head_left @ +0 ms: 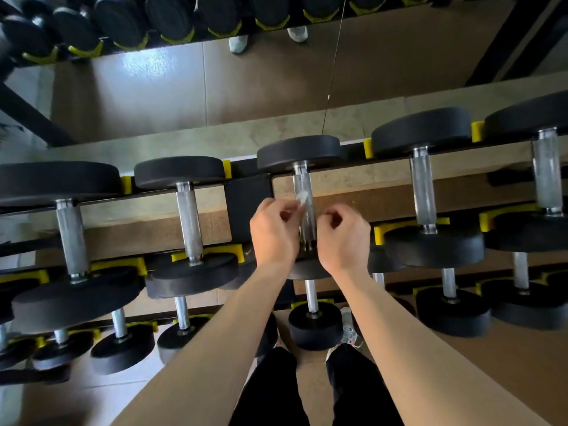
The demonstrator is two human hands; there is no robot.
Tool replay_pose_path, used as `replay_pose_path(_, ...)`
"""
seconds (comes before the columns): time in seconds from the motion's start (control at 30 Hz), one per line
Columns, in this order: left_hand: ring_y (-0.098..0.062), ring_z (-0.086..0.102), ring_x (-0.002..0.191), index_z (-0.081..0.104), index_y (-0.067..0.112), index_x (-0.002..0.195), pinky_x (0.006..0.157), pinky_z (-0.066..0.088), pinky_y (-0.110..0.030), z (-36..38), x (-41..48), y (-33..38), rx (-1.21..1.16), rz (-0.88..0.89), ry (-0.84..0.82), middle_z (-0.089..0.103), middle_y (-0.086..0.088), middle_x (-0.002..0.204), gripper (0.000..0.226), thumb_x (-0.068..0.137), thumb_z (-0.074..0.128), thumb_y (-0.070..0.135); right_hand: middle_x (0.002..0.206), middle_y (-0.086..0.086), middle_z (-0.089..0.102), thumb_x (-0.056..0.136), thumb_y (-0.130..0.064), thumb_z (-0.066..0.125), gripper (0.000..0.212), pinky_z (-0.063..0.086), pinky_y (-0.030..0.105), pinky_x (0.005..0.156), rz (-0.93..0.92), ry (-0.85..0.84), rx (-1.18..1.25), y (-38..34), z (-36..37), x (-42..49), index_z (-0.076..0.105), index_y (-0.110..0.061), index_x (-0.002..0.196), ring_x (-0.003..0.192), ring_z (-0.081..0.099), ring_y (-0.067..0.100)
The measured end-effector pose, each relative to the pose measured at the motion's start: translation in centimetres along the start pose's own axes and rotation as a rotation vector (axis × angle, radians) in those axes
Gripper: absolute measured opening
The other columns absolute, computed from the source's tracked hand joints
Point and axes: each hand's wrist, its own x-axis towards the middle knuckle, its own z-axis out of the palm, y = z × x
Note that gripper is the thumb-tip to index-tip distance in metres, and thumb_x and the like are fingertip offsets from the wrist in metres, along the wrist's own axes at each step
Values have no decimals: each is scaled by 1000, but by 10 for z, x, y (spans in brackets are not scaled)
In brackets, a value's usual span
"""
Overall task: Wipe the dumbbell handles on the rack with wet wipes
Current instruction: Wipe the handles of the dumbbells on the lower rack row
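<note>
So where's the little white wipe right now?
In the head view, near the middle, the wipe is pinched at the left hand's fingertips, in front of the middle dumbbell handle on the top rack row.

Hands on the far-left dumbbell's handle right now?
No, the left hand and right hand are both at the centre dumbbell's handle, with a white wipe pinched by the left hand.

Gym-goer seen from own head camera | left hand and right hand bare | forearms bare down to the 6 o'clock edge | black trousers at 6 o'clock | grey-white laced trainer, orange touches, toward 5 o'clock
</note>
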Motion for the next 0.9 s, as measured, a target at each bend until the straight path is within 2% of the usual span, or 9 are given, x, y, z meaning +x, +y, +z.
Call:
replay_pose_path(0.17,9,56,78,78,16,96,73,38,2,-3,15,7,2,0,-56,62,12,92,12,90,75,26,86,-7,64,95,-17,58,13,49,18,67,41,-19,-8,-1,0,2,66,-21,87,76,59,3)
replay_pose_path(0.27,8,58,82,75,23,92,74,39,2,-1,30,18,-51,-30,9,66,11,94,3,90,76,21,89,-6,64,95,-16,59,11,47,16,66,65,-30,-10,-3,-2,2,68,-19,89,77,59,2)
replay_pose_path(0.37,8,62,88,69,31,93,76,45,-4,1,35,19,-121,-75,59,69,13,93,14,90,76,20,90,-6,64,95,-16,59,12,46,16,66,81,-39,-16,-5,-2,2,69,-18,89,78,59,3)
replay_pose_path(0.43,6,63,87,71,29,99,79,48,-8,0,34,16,-93,-62,14,69,13,95,11,91,74,21,89,-7,64,94,-16,59,12,47,18,66,90,-47,-27,-7,-2,3,69,-19,89,78,59,5)
replay_pose_path(0.5,5,61,86,74,23,102,78,45,-6,-4,28,7,2,-7,-76,70,11,97,9,93,72,23,88,-7,63,95,-17,59,12,46,18,65,99,-57,-37,-8,-3,3,68,-20,88,78,59,5)
replay_pose_path(0.63,3,60,82,75,18,97,74,41,-2,-16,17,-3,106,112,-217,69,8,91,6,93,72,22,87,-8,64,95,-18,59,12,42,15,62,115,-66,-49,-8,-4,3,68,-21,86,76,58,2)
replay_pose_path(0.7,6,59,83,74,22,95,74,41,-2,-14,27,8,44,63,-162,67,13,91,4,92,72,22,88,-7,65,95,-18,59,12,40,13,62,119,-66,-49,-8,-3,3,68,-20,87,76,58,0)
replay_pose_path(0.8,7,59,85,77,24,100,73,41,-4,-5,47,28,-95,-99,-14,67,17,92,10,90,74,24,89,-6,66,95,-17,59,13,39,12,61,115,-61,-55,-8,-2,3,69,-19,88,76,58,-1)
replay_pose_path(0.9,5,60,84,77,22,97,73,41,-2,-2,36,26,-78,-79,-21,67,13,94,8,89,76,23,88,-6,65,95,-16,59,14,39,12,62,120,-63,-64,-8,-1,4,68,-20,86,75,58,0)
